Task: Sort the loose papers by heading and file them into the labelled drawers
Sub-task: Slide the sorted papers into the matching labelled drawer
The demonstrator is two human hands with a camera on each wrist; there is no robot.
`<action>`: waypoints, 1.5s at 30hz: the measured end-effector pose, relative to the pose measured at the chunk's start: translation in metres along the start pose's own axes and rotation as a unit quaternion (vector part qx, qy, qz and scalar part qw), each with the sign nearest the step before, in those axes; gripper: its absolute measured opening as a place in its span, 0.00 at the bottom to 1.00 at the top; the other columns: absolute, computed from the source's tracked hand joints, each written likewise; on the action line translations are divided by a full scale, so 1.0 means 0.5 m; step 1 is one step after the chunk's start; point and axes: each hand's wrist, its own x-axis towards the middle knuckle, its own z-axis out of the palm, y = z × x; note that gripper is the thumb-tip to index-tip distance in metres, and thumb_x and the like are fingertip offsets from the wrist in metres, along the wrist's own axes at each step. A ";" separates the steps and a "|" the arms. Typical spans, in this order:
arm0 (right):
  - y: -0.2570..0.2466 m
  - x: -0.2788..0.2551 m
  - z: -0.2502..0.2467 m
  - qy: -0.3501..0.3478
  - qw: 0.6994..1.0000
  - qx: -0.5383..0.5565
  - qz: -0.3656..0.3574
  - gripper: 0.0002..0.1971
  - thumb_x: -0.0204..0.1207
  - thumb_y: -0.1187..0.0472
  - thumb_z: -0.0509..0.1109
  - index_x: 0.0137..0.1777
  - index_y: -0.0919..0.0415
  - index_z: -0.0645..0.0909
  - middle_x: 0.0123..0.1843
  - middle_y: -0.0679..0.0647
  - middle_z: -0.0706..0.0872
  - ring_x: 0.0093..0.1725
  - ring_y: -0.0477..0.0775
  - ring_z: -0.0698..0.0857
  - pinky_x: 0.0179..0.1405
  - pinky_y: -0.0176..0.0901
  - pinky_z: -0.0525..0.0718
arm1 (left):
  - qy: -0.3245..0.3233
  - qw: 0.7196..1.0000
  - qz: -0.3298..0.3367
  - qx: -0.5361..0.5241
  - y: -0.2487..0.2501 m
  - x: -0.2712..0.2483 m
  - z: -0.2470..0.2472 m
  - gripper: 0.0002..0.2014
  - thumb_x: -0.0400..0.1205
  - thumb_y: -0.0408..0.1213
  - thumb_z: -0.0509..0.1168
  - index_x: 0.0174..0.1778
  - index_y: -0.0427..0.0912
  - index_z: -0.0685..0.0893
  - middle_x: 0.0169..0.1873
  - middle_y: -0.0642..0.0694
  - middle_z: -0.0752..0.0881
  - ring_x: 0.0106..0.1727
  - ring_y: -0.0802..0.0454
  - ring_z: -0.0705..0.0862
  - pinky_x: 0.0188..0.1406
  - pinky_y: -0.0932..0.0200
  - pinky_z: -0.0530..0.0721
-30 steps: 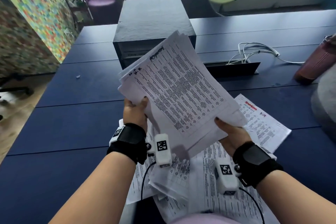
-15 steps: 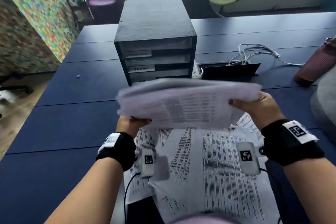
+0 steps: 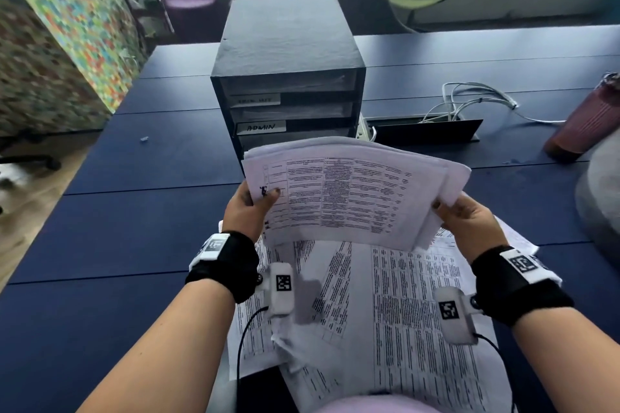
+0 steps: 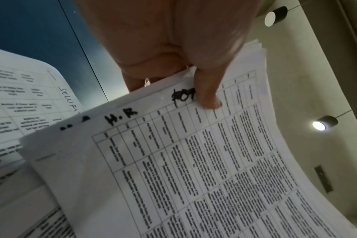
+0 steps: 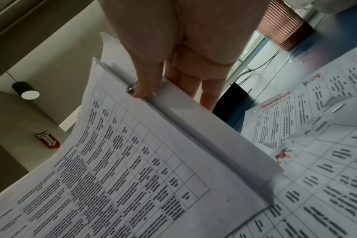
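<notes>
Currently sorting step: left hand (image 3: 250,208) pinches the paper stack (image 3: 349,198) at its left edge, thumb beside the "H.R" heading; right hand (image 3: 469,221) pinches its right edge. Stack is held just in front of the drawer unit (image 3: 288,54), above loose sheets (image 3: 412,312) on the worktop (image 3: 100,245). Next move likely requires reading the heading and matching a drawer label.

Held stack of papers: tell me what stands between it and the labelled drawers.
Nothing visible does. Both hands, left and right, grip the stack right in front of the drawer unit; its far edge overlaps the lowest drawer front. The drawers look shut, so one needs pulling out first.
</notes>
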 end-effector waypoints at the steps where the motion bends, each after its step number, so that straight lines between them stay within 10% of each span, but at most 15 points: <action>1: 0.002 0.000 0.000 -0.001 1.000 -0.005 0.005 0.08 0.75 0.69 0.67 0.43 0.56 0.85 0.34 0.41 0.90 0.34 0.38 0.87 0.36 0.29 0.85 | 0.000 1.000 -0.005 -0.007 -0.001 0.000 0.001 0.10 0.79 0.33 0.69 0.48 0.55 0.84 0.47 0.53 0.89 0.52 0.48 0.86 0.55 0.50 0.83; 8: 0.007 0.002 0.009 0.014 1.000 -0.012 0.025 0.08 0.65 0.63 0.76 0.31 0.48 0.90 0.33 0.40 0.90 0.33 0.38 0.87 0.36 0.29 0.85 | -0.036 0.998 -0.010 -0.045 0.001 -0.010 0.003 0.20 0.78 0.27 0.69 0.65 0.43 0.77 0.53 0.48 0.87 0.56 0.49 0.84 0.58 0.53 0.81; 22: 0.015 -0.040 0.029 0.012 0.992 -0.119 0.042 0.08 0.69 0.68 0.75 0.37 0.55 0.82 0.33 0.43 0.87 0.31 0.39 0.85 0.26 0.26 0.78 | -0.016 0.997 -0.043 0.061 -0.041 -0.034 -0.002 0.14 0.83 0.25 0.61 0.57 0.50 0.78 0.42 0.58 0.85 0.49 0.52 0.83 0.56 0.54 0.79; 29: 0.027 -0.026 0.005 0.042 0.991 -0.108 0.067 0.07 0.66 0.69 0.77 0.37 0.57 0.84 0.32 0.44 0.89 0.38 0.50 0.86 0.48 0.46 0.81 | -0.040 0.992 -0.041 0.111 -0.060 -0.045 0.001 0.16 0.82 0.25 0.62 0.55 0.53 0.76 0.50 0.51 0.85 0.56 0.47 0.83 0.68 0.44 0.78; 36: -0.075 -0.006 0.002 0.085 0.991 -0.071 -0.078 0.17 0.64 0.71 0.78 0.49 0.54 0.82 0.37 0.42 0.87 0.33 0.35 0.83 0.32 0.25 0.80 | -0.037 0.987 0.028 0.152 -0.006 -0.036 -0.007 0.17 0.82 0.25 0.61 0.61 0.47 0.83 0.49 0.51 0.86 0.52 0.51 0.82 0.53 0.59 0.76; 41: -0.157 0.003 -0.011 0.010 0.946 -0.292 -0.137 0.23 0.64 0.62 0.80 0.54 0.37 0.82 0.46 0.40 0.87 0.40 0.33 0.83 0.45 0.23 0.78 | -0.085 0.981 0.065 0.162 0.053 -0.002 -0.040 0.29 0.78 0.18 0.61 0.43 0.65 0.83 0.35 0.65 0.88 0.43 0.61 0.84 0.54 0.58 0.79; 45: -0.187 -0.002 0.028 -0.134 0.885 -0.432 -0.112 0.16 0.67 0.57 0.78 0.53 0.39 0.84 0.40 0.36 0.87 0.38 0.28 0.81 0.39 0.18 0.73 | -0.141 0.975 0.077 0.151 0.091 0.009 -0.045 0.26 0.77 0.14 0.60 0.45 0.57 0.81 0.32 0.69 0.87 0.36 0.72 0.82 0.49 0.70 0.78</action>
